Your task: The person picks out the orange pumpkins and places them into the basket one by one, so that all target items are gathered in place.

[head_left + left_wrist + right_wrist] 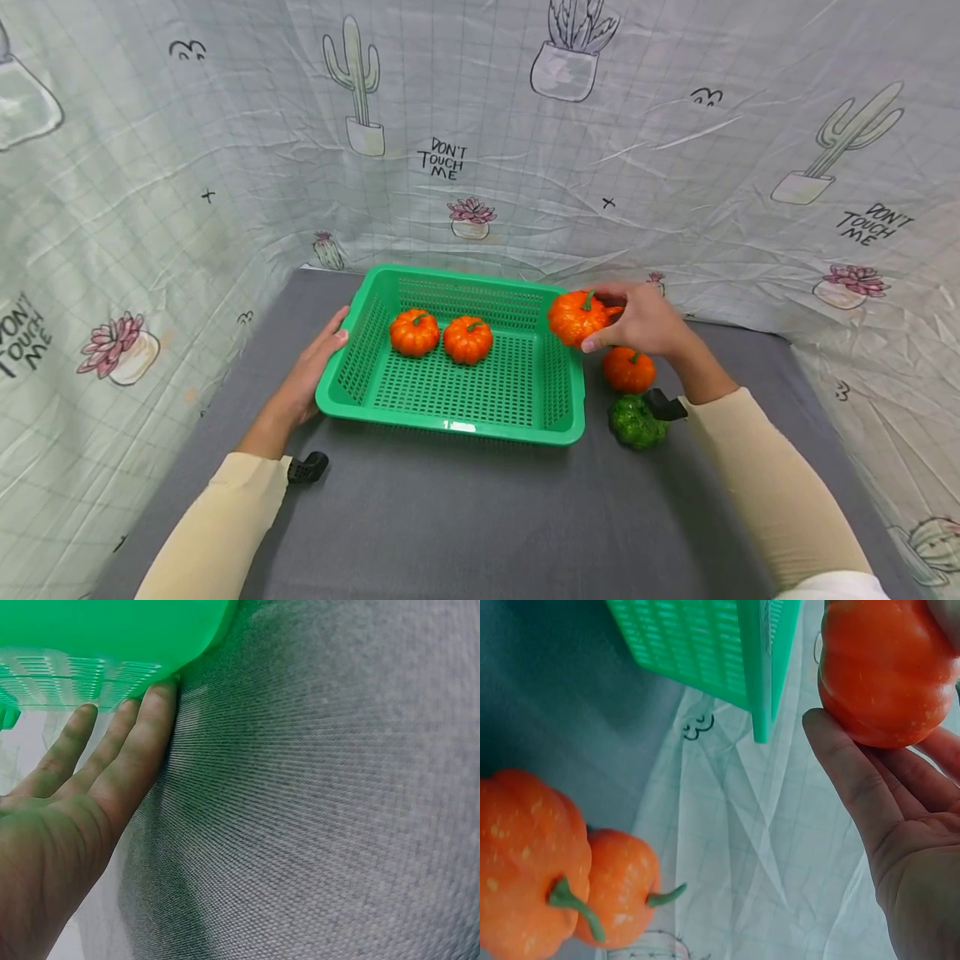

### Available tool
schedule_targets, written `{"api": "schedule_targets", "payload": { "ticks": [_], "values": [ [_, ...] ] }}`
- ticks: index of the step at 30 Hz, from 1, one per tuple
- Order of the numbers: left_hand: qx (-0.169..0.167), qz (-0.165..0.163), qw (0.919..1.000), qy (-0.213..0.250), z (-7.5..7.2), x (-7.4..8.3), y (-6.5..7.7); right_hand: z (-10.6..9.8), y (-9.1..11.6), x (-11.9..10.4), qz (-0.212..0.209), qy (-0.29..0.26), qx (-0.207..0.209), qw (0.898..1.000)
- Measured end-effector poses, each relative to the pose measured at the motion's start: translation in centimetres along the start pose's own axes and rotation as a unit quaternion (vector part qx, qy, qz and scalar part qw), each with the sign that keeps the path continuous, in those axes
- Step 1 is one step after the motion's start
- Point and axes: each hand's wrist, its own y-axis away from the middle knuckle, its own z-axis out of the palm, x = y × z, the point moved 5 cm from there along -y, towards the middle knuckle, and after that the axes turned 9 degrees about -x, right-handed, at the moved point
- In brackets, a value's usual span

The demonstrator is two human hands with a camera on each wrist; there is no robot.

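Cloth printed with potted cacti and the words "Don't touch me" rises behind and on both sides of a gray surface. On it sits a green slotted basket, one long side toward the person. Two arms in pale yellow sleeves reach forward from the lower corners, flanking it. At left, the left hand lies along the basket's outer side, palm turned toward it; in the left wrist view its fingers are straight and slightly apart, tips against the green plastic. At right, the right hand is raised and angled inward, thumb on the near side and fingers on the far side, clamped on an orange pumpkin over the basket's right rim. Two more orange pumpkins rest inside, side by side with a narrow gap, left of center and toward the back. Two others, green-stemmed, show close together in the right wrist view, outside the basket. A green pumpkin lies right of the basket, just in front of an orange one. Small black cameras sit at both cuffs.
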Motion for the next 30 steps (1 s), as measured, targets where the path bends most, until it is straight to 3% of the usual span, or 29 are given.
{"api": "schedule_targets", "payload": {
  "ticks": [16,30],
  "values": [
    [0.0,-0.002,1.0,-0.002,-0.1,-0.1,0.1,2.5,-1.9,-1.1,-0.029,-0.059,-0.014,0.998],
    [-0.003,0.001,1.0,-0.001,-0.2,-0.1,-0.1,4.2,-3.3,-2.0,-0.031,-0.017,-0.001,0.999]
  ]
}}
